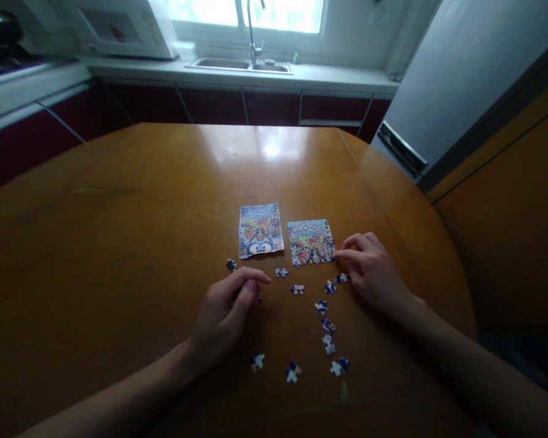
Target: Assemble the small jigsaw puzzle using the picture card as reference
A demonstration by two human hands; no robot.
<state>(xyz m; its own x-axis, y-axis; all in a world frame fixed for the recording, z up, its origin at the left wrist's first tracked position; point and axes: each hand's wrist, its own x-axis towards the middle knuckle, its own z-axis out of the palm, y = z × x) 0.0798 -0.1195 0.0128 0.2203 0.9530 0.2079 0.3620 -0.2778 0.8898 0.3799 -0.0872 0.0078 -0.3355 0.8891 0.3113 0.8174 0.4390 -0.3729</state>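
Observation:
A partly assembled jigsaw puzzle [311, 242] lies flat on the table, its lower edge uneven. My right hand [369, 264] is at its lower right corner, thumb and forefinger pinched on a puzzle piece at the edge; the fingers mostly cover that piece. To the left is a printed picture sheet [260, 231] with the same kind of colourful picture. My left hand [228, 310] hovers or rests below the sheet, its fingers curled in and forefinger pointing right, with nothing visible in it. Loose puzzle pieces [298, 290] lie between the hands, one partly hidden behind my left fingers.
Several more loose pieces [327, 325] run down the wooden table [119, 243] toward me, with others [293, 371] nearer its front. A dark piece [231, 264] lies left of the sheet. Beyond are a counter with a sink [223, 63], a microwave [123, 27] and a fridge [461, 79].

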